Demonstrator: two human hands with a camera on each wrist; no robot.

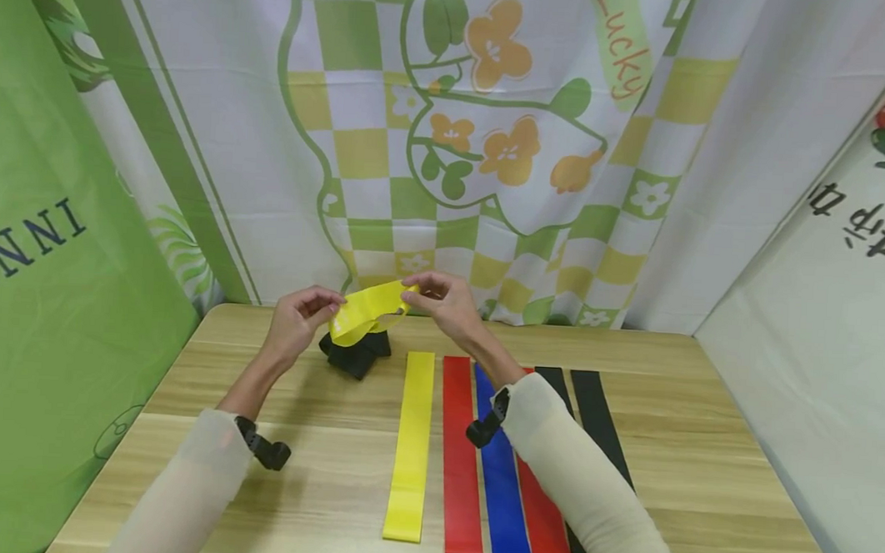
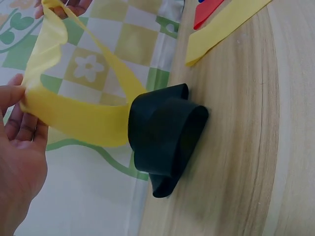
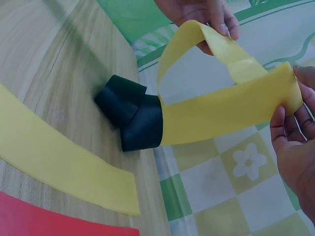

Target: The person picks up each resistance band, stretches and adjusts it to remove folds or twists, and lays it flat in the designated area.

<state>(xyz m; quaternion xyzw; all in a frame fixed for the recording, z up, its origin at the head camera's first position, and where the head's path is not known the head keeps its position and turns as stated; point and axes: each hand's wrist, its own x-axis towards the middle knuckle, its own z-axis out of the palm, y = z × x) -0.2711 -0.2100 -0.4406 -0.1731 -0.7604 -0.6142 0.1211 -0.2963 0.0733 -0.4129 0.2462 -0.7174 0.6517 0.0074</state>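
Observation:
A yellow elastic loop band [image 1: 369, 310] is stretched loosely between both hands above the far part of the table. My left hand [image 1: 295, 323] pinches its left end between thumb and fingers. At the other end, the right hand [image 1: 447, 308] grips the band with thumb and fingertips. Its lower side sags into a curve, seen as an open loop in the right wrist view. Just below lies a crumpled black band [image 1: 356, 357], folded over itself on the wood; the yellow loop [image 2: 83, 118] passes behind it in the left wrist view.
To the right, a yellow band [image 1: 409, 442], a red band [image 1: 463, 461], a blue band [image 1: 505, 480], another red band [image 1: 546, 516] and black bands [image 1: 601, 427] lie flat side by side. The right forearm covers some. Behind the wooden table [image 1: 311, 487] hangs a patterned curtain [image 1: 482, 228].

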